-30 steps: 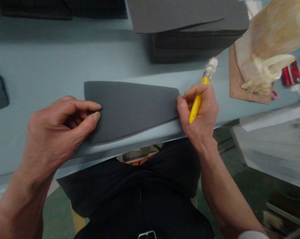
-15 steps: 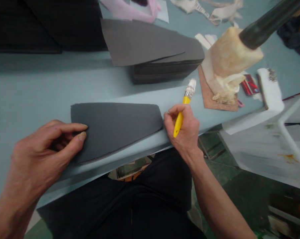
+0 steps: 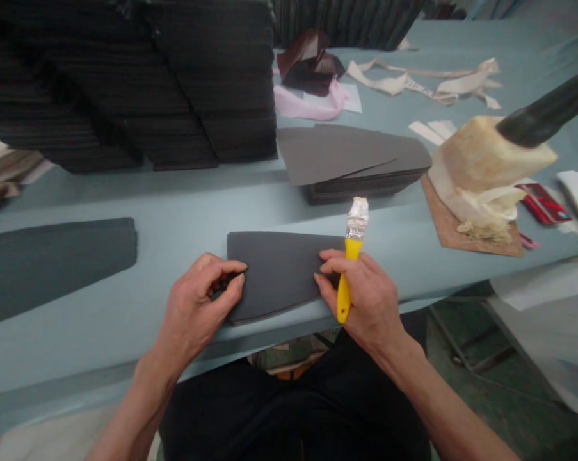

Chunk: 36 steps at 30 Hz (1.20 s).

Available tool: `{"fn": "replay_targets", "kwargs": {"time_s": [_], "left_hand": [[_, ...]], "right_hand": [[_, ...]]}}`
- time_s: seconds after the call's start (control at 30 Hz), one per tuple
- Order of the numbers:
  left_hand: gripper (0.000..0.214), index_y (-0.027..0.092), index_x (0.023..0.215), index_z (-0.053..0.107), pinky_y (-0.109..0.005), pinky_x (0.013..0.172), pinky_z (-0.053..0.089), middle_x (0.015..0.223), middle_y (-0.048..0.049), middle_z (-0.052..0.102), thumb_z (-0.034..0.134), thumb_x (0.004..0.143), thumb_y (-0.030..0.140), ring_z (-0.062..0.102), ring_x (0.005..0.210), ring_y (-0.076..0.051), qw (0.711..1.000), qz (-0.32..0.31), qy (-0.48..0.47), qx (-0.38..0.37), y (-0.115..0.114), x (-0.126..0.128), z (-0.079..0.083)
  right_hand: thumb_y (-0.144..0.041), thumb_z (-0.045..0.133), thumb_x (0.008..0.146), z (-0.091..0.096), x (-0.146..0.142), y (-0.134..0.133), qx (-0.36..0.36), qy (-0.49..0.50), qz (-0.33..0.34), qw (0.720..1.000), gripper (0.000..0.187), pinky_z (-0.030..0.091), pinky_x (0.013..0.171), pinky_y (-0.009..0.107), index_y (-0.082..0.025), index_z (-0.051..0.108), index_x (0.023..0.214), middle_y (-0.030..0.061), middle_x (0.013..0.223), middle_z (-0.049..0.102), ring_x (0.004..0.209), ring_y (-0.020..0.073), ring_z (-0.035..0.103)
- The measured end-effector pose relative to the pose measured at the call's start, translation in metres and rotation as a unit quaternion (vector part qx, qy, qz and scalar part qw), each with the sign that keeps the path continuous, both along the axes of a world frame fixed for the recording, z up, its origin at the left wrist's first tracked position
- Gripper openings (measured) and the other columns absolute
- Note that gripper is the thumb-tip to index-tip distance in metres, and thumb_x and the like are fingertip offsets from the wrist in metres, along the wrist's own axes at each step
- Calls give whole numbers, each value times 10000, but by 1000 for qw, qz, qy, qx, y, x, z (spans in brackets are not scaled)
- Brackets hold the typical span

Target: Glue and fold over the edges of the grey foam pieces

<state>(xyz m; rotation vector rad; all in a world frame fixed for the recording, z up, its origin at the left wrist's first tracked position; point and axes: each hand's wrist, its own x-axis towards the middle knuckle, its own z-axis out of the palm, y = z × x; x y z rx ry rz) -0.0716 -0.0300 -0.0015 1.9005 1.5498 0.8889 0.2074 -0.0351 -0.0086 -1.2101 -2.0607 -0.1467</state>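
A dark grey wedge-shaped sheet (image 3: 279,272) lies flat at the near edge of the pale blue table (image 3: 183,211). My left hand (image 3: 200,307) pinches its left end between thumb and fingers. My right hand (image 3: 365,298) is closed round a yellow-handled brush (image 3: 350,256), bristles pointing away from me, while its fingertips press on the sheet's right end.
A stack of similar grey sheets (image 3: 351,160) lies behind the brush. Tall dark piles (image 3: 125,83) stand at the back left, and another grey piece (image 3: 53,262) lies at the left. A yellowish glue-crusted block with a black handle (image 3: 485,160) sits on a brown board at the right. Fabric scraps lie at the back.
The view has tilted up and pulled back, showing more of the table. Both hands keep their hold on the sheet's ends; the brush now stands more upright.
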Motion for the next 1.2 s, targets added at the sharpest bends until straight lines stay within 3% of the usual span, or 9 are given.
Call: {"fn": "replay_targets", "kwargs": {"time_s": [0.2,0.33,0.53,0.7,0.8,0.97,1.07,1.2], "left_hand": [[262,242,1083,782,-285,748,485,911,0,659,638,944,412,580,775,-139,999,27,16,-7,0,1,-1],[274,244,1054,780,-287,699,481,906,-4,685,640,931,444,583,738,-146,999,36,8,20,-1,0,-5],[351,276,999,804,-282,601,478,871,-8,706,649,899,574,596,667,-150,998,54,16,42,4,-5,-12],[429,261,956,799,-294,598,500,918,-27,719,646,864,652,594,632,-148,997,74,-3,21,8,-8,-2],[509,259,972,789,-330,706,543,921,-34,739,654,812,723,655,718,-188,995,102,8,-7,15,-8,12],[666,260,998,780,-398,843,549,965,-58,792,665,690,840,710,882,-271,988,146,8,-41,50,5,45],[726,252,1025,777,-397,885,555,1039,-70,811,674,665,874,713,961,-285,991,123,1,-49,83,23,60],[840,205,1008,767,-369,762,556,1000,-105,807,664,623,944,696,877,-267,992,93,-16,-87,129,51,67]], "right_hand": [[-138,713,986,-10,2,0,8,9,0,1000,162,579,814,377,-233,597,1047,88,1069,822,878,237,756],[-114,697,984,-15,2,4,18,58,-3,998,170,570,799,347,-243,595,1028,62,1018,813,889,215,765],[-87,658,974,-20,1,12,73,51,0,996,179,561,728,308,-249,586,1001,32,985,820,794,174,744],[-71,658,967,-28,0,14,91,80,-5,993,196,553,735,311,-252,586,987,37,998,820,790,173,731],[-77,649,982,-31,-2,14,87,95,-3,992,185,563,753,312,-250,589,1007,42,1014,821,834,177,747],[-90,603,1003,-32,-2,16,86,117,-1,989,166,571,754,328,-250,603,1049,42,1057,825,861,192,753],[-79,550,1013,-30,-1,16,84,135,7,987,186,586,762,330,-243,607,1077,55,1097,825,878,193,758],[-75,542,1008,-27,1,16,94,160,19,982,196,609,802,331,-244,605,1085,65,1124,827,906,188,771]]}}
